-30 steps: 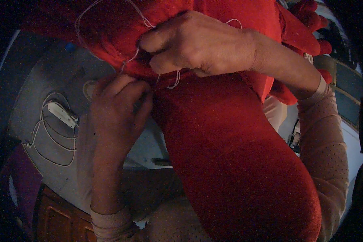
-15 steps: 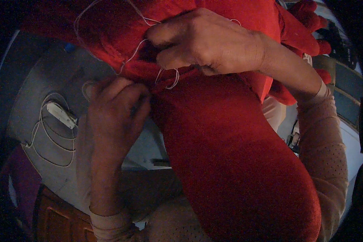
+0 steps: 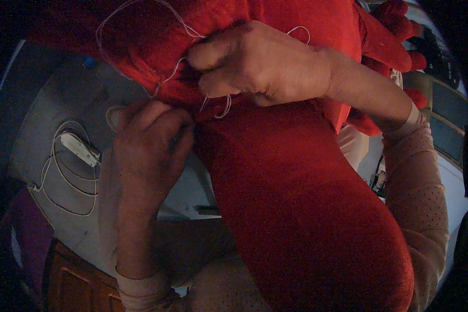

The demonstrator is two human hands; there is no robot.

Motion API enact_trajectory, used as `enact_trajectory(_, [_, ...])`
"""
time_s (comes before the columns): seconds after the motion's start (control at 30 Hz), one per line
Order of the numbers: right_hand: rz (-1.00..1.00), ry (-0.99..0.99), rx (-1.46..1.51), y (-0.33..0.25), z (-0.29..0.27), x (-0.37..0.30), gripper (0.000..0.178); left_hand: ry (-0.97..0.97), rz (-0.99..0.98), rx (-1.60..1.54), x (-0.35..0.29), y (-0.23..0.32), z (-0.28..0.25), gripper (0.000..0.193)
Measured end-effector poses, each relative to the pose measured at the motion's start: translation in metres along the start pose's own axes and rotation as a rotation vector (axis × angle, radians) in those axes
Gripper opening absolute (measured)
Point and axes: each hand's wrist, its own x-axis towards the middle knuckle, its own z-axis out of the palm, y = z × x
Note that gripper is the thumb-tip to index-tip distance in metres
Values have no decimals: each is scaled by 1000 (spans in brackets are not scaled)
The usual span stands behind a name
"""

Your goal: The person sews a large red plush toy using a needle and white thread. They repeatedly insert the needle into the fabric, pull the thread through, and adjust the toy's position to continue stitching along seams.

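Note:
A large red plush piece point(image 3: 301, 197) spreads across my lap, with a long rounded part hanging toward me. My left hand point(image 3: 153, 140) is closed, pinching the edge of the red fabric at the left of a seam. Over that seam, my right hand point(image 3: 260, 65) is closed with thumb and fingers pressed together; whatever lies between them is hidden. White thread point(image 3: 174, 75) runs from the seam up to the right fingertips. More of it loops over the fabric at the upper left, below the right fingers and behind that hand.
On the grey floor at the left lies a white power strip point(image 3: 79, 148) with a coiled cord. A brown wooden panel point(image 3: 80, 278) is at the lower left, beside purple cloth point(image 3: 28, 229). Several red stuffed pieces point(image 3: 395, 21) sit at the upper right.
My right hand has shifted slightly down, showing more of the thread loop behind it. My left hand stays at the fabric edge.

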Motion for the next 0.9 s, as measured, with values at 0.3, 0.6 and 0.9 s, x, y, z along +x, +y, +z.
enact_trajectory(0.3, [26,-15,-57,-4,-9,2,15,84,7,-57,-3,-2,3,16])
enact_trajectory(0.6, [-20,27,-61,-1,-2,6,12,45,8,-90,0,-1,-4,15])
enact_trajectory(0.9, [-32,-28,-27,1,0,10,14,77,-35,-64,-7,-5,7,16])
